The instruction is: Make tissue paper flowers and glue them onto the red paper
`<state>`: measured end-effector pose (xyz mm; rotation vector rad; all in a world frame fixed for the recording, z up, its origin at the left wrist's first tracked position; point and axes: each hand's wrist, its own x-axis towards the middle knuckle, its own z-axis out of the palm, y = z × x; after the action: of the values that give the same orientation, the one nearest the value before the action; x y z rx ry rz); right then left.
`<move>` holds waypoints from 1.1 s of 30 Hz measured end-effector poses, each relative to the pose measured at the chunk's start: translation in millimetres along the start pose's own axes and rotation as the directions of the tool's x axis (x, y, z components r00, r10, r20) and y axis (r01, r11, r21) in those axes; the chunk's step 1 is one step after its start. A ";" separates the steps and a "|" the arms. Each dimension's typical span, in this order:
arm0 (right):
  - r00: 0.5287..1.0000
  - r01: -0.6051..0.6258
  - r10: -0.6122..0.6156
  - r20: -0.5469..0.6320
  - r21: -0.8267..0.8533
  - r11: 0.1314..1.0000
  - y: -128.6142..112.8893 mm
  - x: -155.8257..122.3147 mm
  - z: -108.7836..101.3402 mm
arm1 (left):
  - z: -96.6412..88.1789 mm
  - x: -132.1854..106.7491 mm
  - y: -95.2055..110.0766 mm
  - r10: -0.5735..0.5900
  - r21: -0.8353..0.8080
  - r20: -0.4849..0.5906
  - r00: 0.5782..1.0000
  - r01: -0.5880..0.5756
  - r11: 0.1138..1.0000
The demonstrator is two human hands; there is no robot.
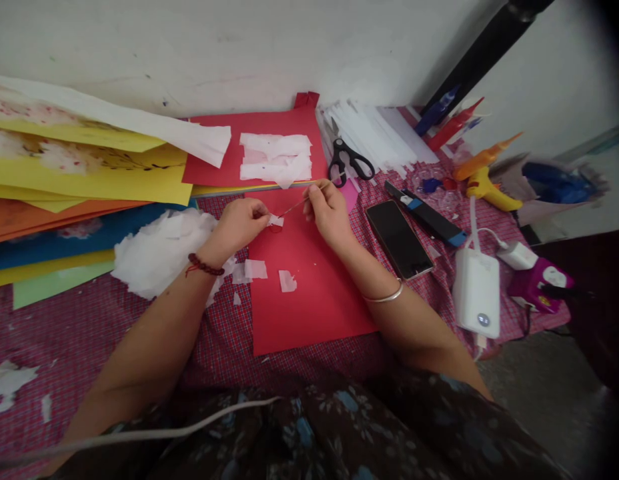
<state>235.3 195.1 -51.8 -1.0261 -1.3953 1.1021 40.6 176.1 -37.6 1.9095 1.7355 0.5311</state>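
Note:
My left hand [242, 223] is closed in a pinch on a small white paper scrap [276, 220] above a red paper sheet [309, 293]. My right hand [327, 210] is closed too, pinching a thin stick [302, 200] whose tip reaches the scrap. A beaded bracelet is on the left wrist and a metal bangle on the right. Two more white scraps [269, 275] lie on the red sheet below the hands.
Black scissors [349, 160], a phone [398, 238], a white power bank [477, 290] and a yellow glue gun [484, 180] lie to the right. Stacked coloured sheets [84, 180] and crumpled white tissue [159, 250] fill the left. The checked cloth [89, 327] covers the table.

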 end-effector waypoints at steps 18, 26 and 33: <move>1.000 -0.014 0.015 0.026 -0.031 0.999 -4.0 -2.9 -6.1 | 0.3 2.7 -3.1 -0.007 0.000 0.006 1.000 0.007 1.000; 0.999 0.040 -0.038 0.020 -0.119 0.992 -1.9 -3.0 -1.9 | 0.5 2.6 -1.0 -0.022 -0.014 -0.002 1.000 0.022 1.000; 0.996 0.021 -0.017 0.092 -0.047 0.999 0.7 -5.1 5.1 | -0.5 2.9 0.3 -0.013 -0.019 0.013 1.000 0.013 1.000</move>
<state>230.8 189.8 -53.8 -1.0057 -1.5080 1.1179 40.9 179.0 -37.2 1.8828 1.7272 0.5274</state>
